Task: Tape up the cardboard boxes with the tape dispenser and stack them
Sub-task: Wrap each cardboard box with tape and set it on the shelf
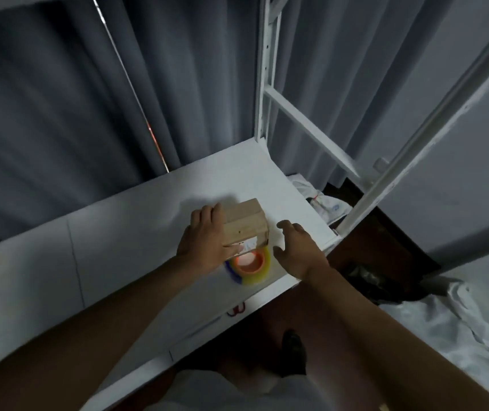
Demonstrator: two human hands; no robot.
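A small brown cardboard box point(244, 222) stands on the white table point(112, 232) near its right end. My left hand point(207, 241) holds the box from its left side, fingers over the far edge and thumb along the near face by a white label. A tape dispenser point(250, 266) with an orange core and a yellow and blue body lies on the table just in front of the box, partly under my left hand. My right hand point(295, 247) hovers to the right of the box and dispenser, fingers spread and relaxed, touching nothing.
Grey curtains point(59, 99) hang behind the table. A white metal frame point(267, 84) rises at the table's right end. White cloth and bags point(326, 203) lie on the dark floor to the right. A red item point(236, 310) hangs under the table's front edge.
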